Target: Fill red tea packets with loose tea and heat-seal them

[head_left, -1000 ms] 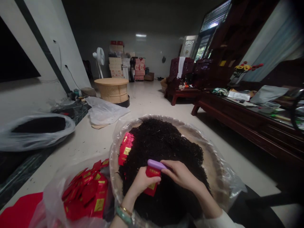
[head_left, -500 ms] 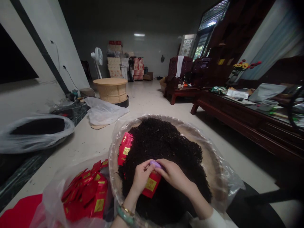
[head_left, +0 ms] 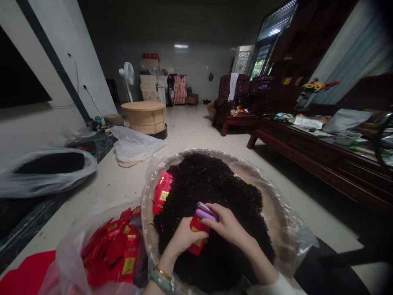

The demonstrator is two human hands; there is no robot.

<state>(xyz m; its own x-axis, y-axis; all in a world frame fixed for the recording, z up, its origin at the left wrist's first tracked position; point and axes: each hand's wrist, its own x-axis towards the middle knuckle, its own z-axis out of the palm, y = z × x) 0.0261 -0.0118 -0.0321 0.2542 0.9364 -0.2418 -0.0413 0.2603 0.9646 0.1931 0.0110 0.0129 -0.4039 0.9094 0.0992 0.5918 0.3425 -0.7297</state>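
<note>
My left hand (head_left: 186, 237) is closed around a small red packet (head_left: 196, 244) with a gold label, held upright over a heap of dark dried tea leaves (head_left: 211, 180). In my right hand (head_left: 229, 225) is a small purple handheld bag sealer (head_left: 206, 212), its two arms apart at the packet's top edge. Whether the edge lies between the arms is hard to make out. Beneath both hands stands a wide round basket (head_left: 284, 221) lined with clear plastic, holding the leaves. More red packets (head_left: 162, 192) lie inside its left rim.
Left of the basket, a clear plastic bag (head_left: 69, 254) holds several red packets (head_left: 118, 246). Farther left is an open plastic bag (head_left: 89, 166) of dark leaves. A round wooden table (head_left: 143, 106), a fan (head_left: 127, 73) and stacked boxes (head_left: 149, 86) stand behind; a low wooden table (head_left: 307, 151) is at right.
My left hand has moved down from the packet's top to its side. My right hand has shifted slightly right, and the sealer, earlier pressed together at the packet top, now shows its arms apart.
</note>
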